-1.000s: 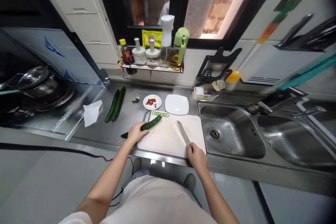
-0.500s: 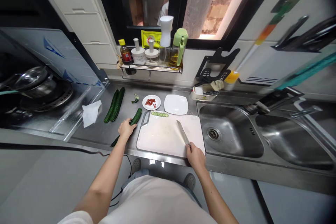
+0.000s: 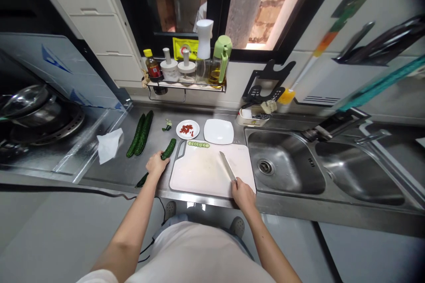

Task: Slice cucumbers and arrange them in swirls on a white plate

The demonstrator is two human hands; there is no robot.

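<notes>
My left hand (image 3: 156,164) is closed around a dark green cucumber (image 3: 169,148) lying on the steel counter, left of the cutting board. A dark green end (image 3: 142,180) shows on the near side of that hand; whether it belongs to the same cucumber is hidden. In my right hand (image 3: 243,194) is the handle of a kitchen knife (image 3: 227,164), its blade angled to the far left above the white cutting board (image 3: 195,172). A row of thin cucumber slices (image 3: 198,144) lies along the board's far edge.
Two whole cucumbers (image 3: 141,133) and a white paper towel (image 3: 109,146) lie to the left. Behind the board are a plate of chopped red pieces (image 3: 187,137), a white plate (image 3: 218,138) and green scraps (image 3: 167,125). A double sink (image 3: 288,185) adjoins on the right.
The whole scene has shifted slightly left in the picture as my head turned. Both hands keep their holds, with little movement relative to the counter.
</notes>
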